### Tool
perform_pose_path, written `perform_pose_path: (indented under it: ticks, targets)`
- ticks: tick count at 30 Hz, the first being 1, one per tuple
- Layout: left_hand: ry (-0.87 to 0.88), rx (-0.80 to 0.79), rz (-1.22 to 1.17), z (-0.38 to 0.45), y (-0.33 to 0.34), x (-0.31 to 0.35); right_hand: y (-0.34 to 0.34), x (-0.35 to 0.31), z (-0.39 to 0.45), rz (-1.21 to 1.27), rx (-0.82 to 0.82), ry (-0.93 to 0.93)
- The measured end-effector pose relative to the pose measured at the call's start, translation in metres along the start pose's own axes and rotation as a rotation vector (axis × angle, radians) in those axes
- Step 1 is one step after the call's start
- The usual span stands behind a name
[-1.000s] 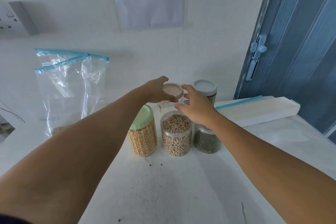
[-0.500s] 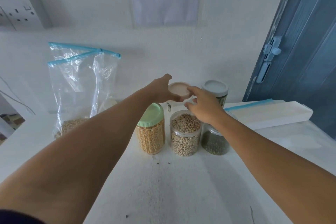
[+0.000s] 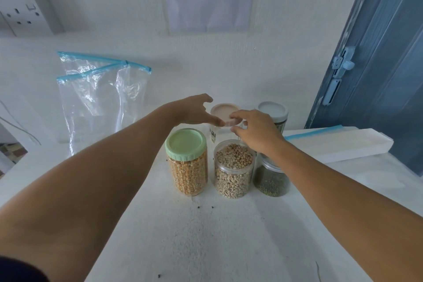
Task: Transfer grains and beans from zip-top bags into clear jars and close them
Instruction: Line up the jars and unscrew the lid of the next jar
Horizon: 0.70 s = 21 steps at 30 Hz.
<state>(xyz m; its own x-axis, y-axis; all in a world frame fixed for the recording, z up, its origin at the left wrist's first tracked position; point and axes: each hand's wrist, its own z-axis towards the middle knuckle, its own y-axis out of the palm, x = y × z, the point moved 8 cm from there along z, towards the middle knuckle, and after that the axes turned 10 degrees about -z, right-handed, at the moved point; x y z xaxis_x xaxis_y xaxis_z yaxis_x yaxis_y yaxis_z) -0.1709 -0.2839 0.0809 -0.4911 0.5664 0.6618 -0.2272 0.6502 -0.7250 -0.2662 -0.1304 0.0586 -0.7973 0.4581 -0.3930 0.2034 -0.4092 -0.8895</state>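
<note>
A beige lid sits at the top of a clear jar in the back row. My right hand pinches the lid's right edge between thumb and fingertips. My left hand is at the lid's left side, one straight finger touching its front edge and the thumb lifted clear. In front stand a green-lidded jar of corn, an uncovered jar of pale beans, and a jar of small green grains partly hidden under my right wrist. A grey-lidded jar stands at the back right.
Two clear zip-top bags with blue seals lean on the wall at the left. A long white box lies at the right, by a blue door. A socket is on the wall. Loose specks dot the white counter.
My left hand gripped the beige lid earlier; now its fingers have loosened and spread, while my right hand has closed on the lid's right edge.
</note>
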Motion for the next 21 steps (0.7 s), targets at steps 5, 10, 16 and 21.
perform_pose_path:
  ticks: [5,10,16,21]
  targets:
    - [0.016,-0.004,0.04,0.002,-0.001,0.002,-0.004,0.001,0.0,0.004,0.024,0.007]
    - [-0.077,-0.017,0.182,0.003,-0.011,-0.015,-0.001,0.0,0.004,-0.017,0.008,0.002]
    - [-0.267,-0.109,0.177,0.001,0.0,-0.036,0.0,-0.002,0.003,-0.029,0.003,0.0]
    - [-0.287,-0.075,0.228,0.002,-0.002,-0.036,-0.001,-0.005,0.0,-0.038,-0.011,0.001]
